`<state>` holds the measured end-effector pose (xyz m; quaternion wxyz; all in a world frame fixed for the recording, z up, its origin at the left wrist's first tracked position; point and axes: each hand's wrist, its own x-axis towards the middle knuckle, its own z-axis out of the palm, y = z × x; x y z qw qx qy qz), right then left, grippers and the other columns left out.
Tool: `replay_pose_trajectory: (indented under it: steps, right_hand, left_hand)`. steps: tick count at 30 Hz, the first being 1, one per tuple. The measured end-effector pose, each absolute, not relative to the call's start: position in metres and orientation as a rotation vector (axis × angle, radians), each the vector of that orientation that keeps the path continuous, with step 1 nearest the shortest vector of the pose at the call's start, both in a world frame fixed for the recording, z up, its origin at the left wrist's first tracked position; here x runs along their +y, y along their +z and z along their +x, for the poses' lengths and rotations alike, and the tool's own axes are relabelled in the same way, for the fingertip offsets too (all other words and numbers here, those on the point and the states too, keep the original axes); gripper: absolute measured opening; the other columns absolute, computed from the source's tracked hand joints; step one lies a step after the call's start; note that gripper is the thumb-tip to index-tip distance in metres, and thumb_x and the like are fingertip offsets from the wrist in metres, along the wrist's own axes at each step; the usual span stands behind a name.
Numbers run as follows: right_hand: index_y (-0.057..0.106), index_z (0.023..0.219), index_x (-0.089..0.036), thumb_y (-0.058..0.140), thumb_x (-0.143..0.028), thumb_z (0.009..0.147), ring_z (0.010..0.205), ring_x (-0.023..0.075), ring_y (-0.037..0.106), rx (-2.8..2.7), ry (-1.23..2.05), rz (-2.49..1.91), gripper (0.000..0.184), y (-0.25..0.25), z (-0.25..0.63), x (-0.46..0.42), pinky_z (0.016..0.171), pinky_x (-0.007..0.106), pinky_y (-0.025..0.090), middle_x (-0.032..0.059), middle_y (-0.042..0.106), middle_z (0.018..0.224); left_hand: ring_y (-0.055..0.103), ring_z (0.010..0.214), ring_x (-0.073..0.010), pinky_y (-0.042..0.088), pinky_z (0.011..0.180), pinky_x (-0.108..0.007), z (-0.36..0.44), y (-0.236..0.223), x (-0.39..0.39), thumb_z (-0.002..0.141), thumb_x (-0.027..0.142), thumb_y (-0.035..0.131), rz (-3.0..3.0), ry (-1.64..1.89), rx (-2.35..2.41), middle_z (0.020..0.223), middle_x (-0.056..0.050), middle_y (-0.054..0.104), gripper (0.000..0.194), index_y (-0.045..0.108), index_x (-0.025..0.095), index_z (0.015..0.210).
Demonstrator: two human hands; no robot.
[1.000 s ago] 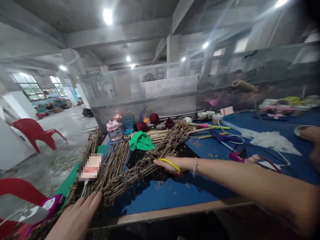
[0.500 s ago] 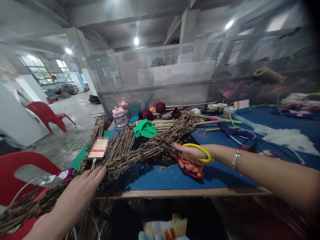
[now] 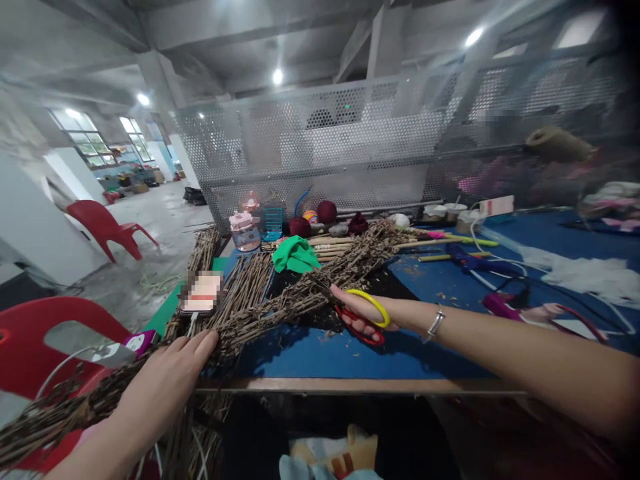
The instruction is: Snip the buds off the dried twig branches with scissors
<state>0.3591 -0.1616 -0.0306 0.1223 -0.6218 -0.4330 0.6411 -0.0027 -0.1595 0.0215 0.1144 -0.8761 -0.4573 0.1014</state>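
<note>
A long bundle of dry brown twigs (image 3: 280,303) lies slantwise over the blue table (image 3: 400,357), running from the far middle down past the near left edge. My left hand (image 3: 173,377) rests flat on the bundle's near end, fingers stretched out. My right hand (image 3: 363,313) is closed on scissors (image 3: 367,313) with one yellow and one red handle loop, the blades tucked into the twigs at the bundle's middle. A silver bracelet (image 3: 434,324) circles that wrist.
More twig bundles (image 3: 240,293) lie on the left with a phone (image 3: 201,293) on top. A green cloth (image 3: 295,255), wine-red yarn balls (image 3: 326,211), a pink bottle (image 3: 244,231), sticks and a blue glue gun (image 3: 475,261) crowd the back. Red chairs (image 3: 107,227) stand left, a perforated metal screen (image 3: 350,147) behind.
The scissors' handle loops were spread half a second ago and are now drawn together in the twigs. My left hand stays on the bundle's near end. The view dropped lower.
</note>
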Motion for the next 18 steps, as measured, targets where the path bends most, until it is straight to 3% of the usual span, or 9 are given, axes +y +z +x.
replay_pose_trajectory:
  steps: [7, 13, 18]
  right_hand:
    - [0.041, 0.067, -0.019, -0.002, -0.083, 0.064, 0.031, 0.0109, 0.036, -1.066, 2.128, -1.658, 0.077, -0.027, 0.355, -0.166, 0.033, 0.026, 0.039, -0.0028, 0.039, 0.039]
    - [0.043, 0.066, -0.017, -0.005, -0.082, 0.062, 0.034, 0.0107, 0.039, -1.035, 2.129, -1.71, 0.081, -0.025, 0.354, -0.156, 0.035, 0.025, 0.038, -0.0019, 0.041, 0.043]
    - [0.036, 0.058, -0.019, 0.002, -0.084, 0.063, 0.029, 0.0073, 0.03, -1.015, 2.068, -1.749, 0.074, -0.035, 0.351, -0.153, 0.029, 0.019, 0.029, -0.0055, 0.031, 0.038]
  left_hand:
    - [0.055, 0.105, -0.0217, 0.046, 0.086, -0.036, -0.001, 0.017, -0.166, 0.069, -0.005, 0.027, -2.579, 0.358, -1.345, 0.123, -0.009, 0.055, 0.063, 0.046, 0.018, 0.124]
    - [0.055, 0.103, -0.0211, 0.045, 0.086, -0.036, 0.001, 0.018, -0.17, 0.07, -0.003, 0.03, -2.615, 0.36, -1.333, 0.119, -0.01, 0.056, 0.061, 0.046, 0.019, 0.125]
    - [0.055, 0.102, -0.0219, 0.045, 0.085, -0.037, 0.005, 0.021, -0.173, 0.074, 0.0, 0.031, -2.592, 0.372, -1.334, 0.117, -0.01, 0.057, 0.054, 0.046, 0.019, 0.122]
